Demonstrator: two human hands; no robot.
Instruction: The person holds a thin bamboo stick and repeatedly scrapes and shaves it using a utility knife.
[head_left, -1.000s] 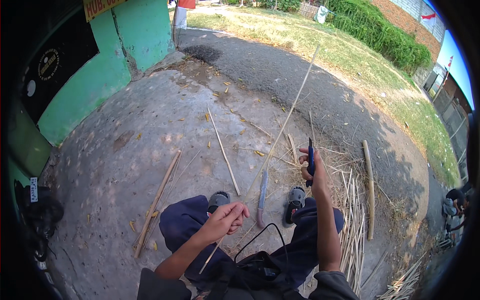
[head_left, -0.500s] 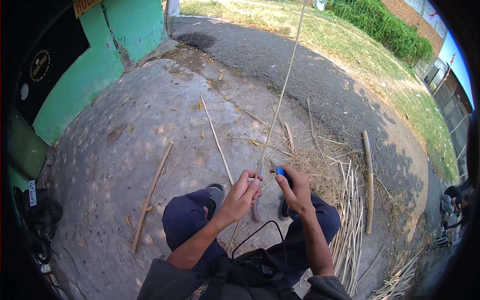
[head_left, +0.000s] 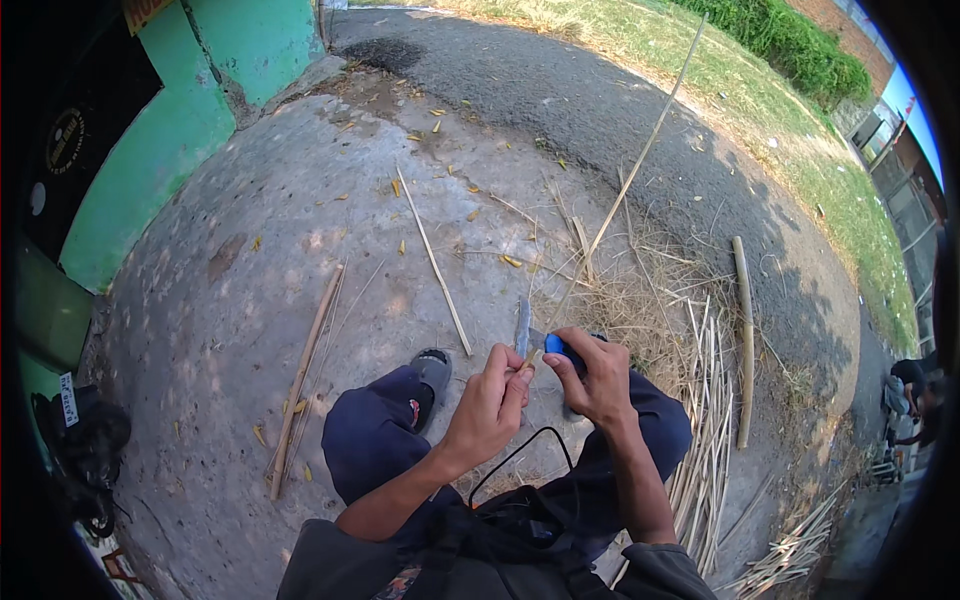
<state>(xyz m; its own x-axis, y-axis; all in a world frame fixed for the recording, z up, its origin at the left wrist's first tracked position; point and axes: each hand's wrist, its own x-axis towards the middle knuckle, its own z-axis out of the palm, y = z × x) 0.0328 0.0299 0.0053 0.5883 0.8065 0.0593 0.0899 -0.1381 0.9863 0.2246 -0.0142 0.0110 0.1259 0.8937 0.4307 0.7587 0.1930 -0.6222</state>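
Note:
A long thin bamboo strip (head_left: pixel 645 165) slants from my hands up and to the right. My left hand (head_left: pixel 490 395) pinches its near end between thumb and fingers. My right hand (head_left: pixel 598 378) is wrapped round the blue handle of a small knife (head_left: pixel 555 346). Its short blade points left and lies against or very close to the strip, just beyond my left fingertips; exact contact is unclear. Just past my left fingers shows a grey blade (head_left: pixel 522 325), its lower part hidden by the hand.
Split bamboo strips (head_left: pixel 705 430) lie piled by my right knee, with shavings (head_left: pixel 650 290) beyond. A thicker bamboo pole (head_left: pixel 744 340) lies farther right. On the left are another bamboo length (head_left: pixel 305 385) and a pale strip (head_left: pixel 432 258). A green wall (head_left: pixel 150 180) stands far left.
The bamboo strip's far end has swung to the right, so it slants more. My right hand and knife have come closer to my left fingers. Both hands keep their hold.

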